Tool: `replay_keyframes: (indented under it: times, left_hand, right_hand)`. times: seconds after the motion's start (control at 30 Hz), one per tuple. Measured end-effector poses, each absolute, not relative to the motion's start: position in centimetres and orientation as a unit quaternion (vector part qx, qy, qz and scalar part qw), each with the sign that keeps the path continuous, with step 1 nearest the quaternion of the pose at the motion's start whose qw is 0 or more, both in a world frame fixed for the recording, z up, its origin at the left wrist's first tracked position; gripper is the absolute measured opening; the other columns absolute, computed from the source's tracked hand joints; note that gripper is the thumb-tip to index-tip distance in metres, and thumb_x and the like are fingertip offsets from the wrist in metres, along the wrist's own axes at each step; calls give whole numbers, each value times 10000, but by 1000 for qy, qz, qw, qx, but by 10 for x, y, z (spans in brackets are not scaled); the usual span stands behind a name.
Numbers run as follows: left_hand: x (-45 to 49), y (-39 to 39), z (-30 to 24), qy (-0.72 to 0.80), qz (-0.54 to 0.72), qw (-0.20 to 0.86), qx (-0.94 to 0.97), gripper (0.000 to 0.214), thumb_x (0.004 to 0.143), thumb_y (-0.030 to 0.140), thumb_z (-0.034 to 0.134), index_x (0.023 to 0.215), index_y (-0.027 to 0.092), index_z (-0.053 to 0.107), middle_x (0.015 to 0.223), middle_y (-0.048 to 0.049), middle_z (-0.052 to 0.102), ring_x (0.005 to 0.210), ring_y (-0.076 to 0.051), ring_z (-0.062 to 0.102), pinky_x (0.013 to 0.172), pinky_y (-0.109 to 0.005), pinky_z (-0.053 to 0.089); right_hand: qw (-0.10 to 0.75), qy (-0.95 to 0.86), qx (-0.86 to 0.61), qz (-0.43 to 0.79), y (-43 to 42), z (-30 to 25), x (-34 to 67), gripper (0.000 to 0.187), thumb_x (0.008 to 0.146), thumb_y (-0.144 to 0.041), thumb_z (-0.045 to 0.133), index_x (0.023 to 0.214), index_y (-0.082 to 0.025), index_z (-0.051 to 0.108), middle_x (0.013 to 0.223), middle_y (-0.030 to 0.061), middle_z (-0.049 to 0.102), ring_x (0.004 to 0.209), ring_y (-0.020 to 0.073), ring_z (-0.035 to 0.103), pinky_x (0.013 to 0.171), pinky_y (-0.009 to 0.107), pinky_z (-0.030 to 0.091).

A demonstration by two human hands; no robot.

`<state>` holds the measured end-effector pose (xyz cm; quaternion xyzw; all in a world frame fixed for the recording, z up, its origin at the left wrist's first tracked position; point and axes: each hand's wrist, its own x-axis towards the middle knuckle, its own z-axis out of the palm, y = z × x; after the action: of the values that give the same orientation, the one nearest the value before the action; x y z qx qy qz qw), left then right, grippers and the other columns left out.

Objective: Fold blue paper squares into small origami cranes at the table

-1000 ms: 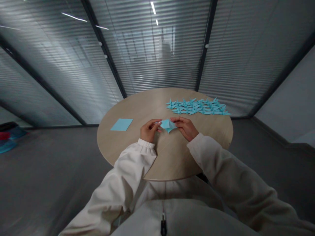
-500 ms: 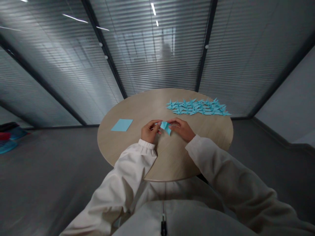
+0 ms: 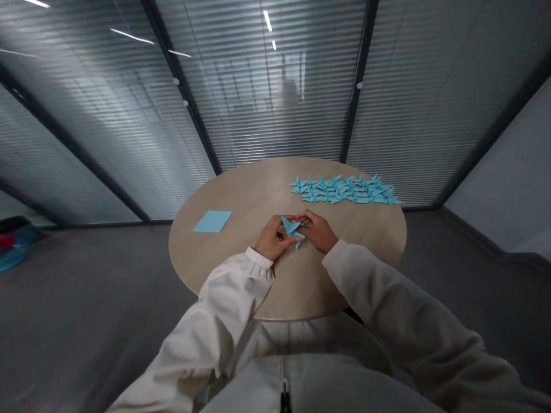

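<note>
A small folded piece of light blue paper (image 3: 291, 228) sits between my two hands just above the round wooden table (image 3: 241, 195). My left hand (image 3: 272, 238) pinches its left side with curled fingers. My right hand (image 3: 316, 230) grips the right side, fingers closed on the paper. Both hands meet near the table's middle, in white sleeves.
A flat square sheet of blue paper (image 3: 212, 221) lies at the table's left. Several folded blue paper figures (image 3: 344, 189) are laid in rows at the far right. Glass walls with blinds stand behind. Coloured objects (image 3: 12, 244) lie on the grey floor at far left.
The paper has been folded narrower, from a wide flat shape to a small pointed one. My hands have drawn closer together and slightly toward me.
</note>
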<state>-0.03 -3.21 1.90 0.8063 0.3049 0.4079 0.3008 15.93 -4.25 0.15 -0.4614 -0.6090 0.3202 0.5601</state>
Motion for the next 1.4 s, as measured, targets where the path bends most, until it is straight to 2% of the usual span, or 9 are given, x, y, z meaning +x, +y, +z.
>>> replay_keyframes:
  times: [0.23,0.43,0.57,0.8,0.93,1.07,1.17,1.27,1.4]
  left_hand:
    - [-2,-20,7,346,430,375,745,335,706,378,629,963,167,586,863,-47,626,770,-152,592,611,-230,480]
    - [-6,-6,4,347,475,451,672,346,701,489,606,754,150,563,550,34,493,499,-90,477,497,-210,428]
    - [-9,1,2,341,501,472,640,382,671,521,623,672,153,519,506,53,432,447,-67,417,444,-189,381]
    - [-12,6,1,373,516,517,572,426,611,541,660,686,146,519,559,38,486,490,-67,468,438,-172,405]
    - [-13,7,3,385,529,523,546,441,567,505,703,749,144,528,582,37,499,558,-93,522,481,-206,478]
    - [-10,4,5,410,560,506,513,456,520,397,768,776,158,477,630,36,510,640,-125,565,496,-240,503]
    - [-4,-4,7,378,478,593,527,437,543,375,773,785,132,502,691,-10,560,724,-161,596,601,-320,530]
    - [1,-15,10,293,434,679,515,494,575,367,766,942,130,535,950,-98,614,953,-219,581,797,-415,493]
    - [3,-24,16,237,421,721,497,466,640,404,718,988,132,569,1037,-107,607,986,-210,568,864,-366,459]
  right_hand:
    - [550,-595,-474,344,-41,2,165,171,646,-315,639,748,-190,583,702,-18,607,658,136,554,644,270,444]
    - [584,-523,-439,439,-43,6,167,294,572,-375,711,743,-164,600,709,-3,640,667,169,591,644,296,460]
    - [599,-473,-416,495,-43,5,168,361,516,-356,760,793,-164,629,760,30,679,690,196,622,686,334,482]
    - [622,-429,-394,523,-36,-3,171,364,491,-262,779,805,-163,624,766,16,679,697,156,622,719,314,482]
    - [661,-451,-439,409,-37,1,172,318,547,-288,742,814,-164,625,784,22,667,720,159,611,706,308,476]
    - [674,-517,-504,158,-42,8,172,173,694,-293,632,829,-184,637,827,31,644,765,168,583,703,307,465]
    - [626,-603,-494,1,-46,8,170,126,781,-227,545,853,-206,646,851,40,623,837,183,551,774,329,442]
    - [560,-682,-462,-87,-49,6,166,149,807,-180,521,866,-216,653,806,47,592,838,194,521,809,347,413]
    - [463,-768,-422,-133,-52,4,162,179,798,-153,539,915,-220,657,803,54,571,824,203,490,777,349,386]
